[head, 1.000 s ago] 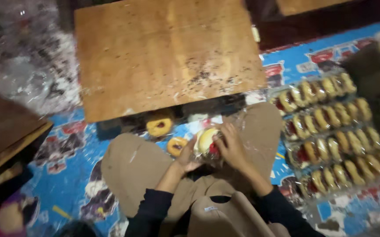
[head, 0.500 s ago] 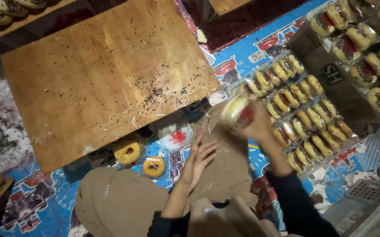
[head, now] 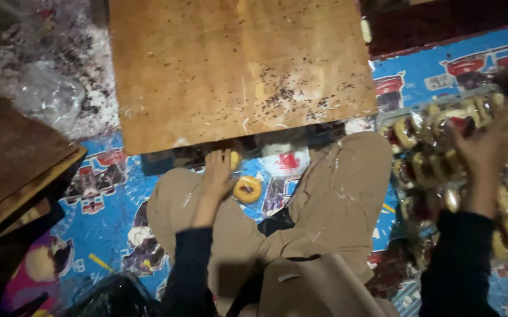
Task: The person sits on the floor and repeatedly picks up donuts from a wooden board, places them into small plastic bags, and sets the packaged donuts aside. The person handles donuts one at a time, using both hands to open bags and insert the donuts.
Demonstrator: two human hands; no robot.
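Observation:
My left hand (head: pixel 217 173) reaches forward over my tan-trousered knee to the front edge of a low wooden table (head: pixel 242 70). Its fingers rest on a yellow ring doughnut (head: pixel 234 158) that is mostly hidden under them. A second bare doughnut (head: pixel 247 189) lies on the blue patterned mat just right of that hand. My right hand (head: pixel 483 147) is blurred, with its fingers spread over rows of plastic-wrapped doughnuts (head: pixel 441 170) on the floor at the right. A wrapped doughnut with a red patch (head: pixel 456 122) sits at its fingertips.
The table top is speckled with dark crumbs. Crumpled clear plastic (head: pixel 48 94) lies on the floor at the upper left. A dark wooden board (head: pixel 13 158) juts in from the left. My crossed legs (head: pixel 336 194) fill the middle of the blue mat (head: pixel 107 217).
My right hand has carried the wrapped doughnut out to the rows at the right. My left hand has moved forward from my lap to the doughnut by the table's edge. The view has swung.

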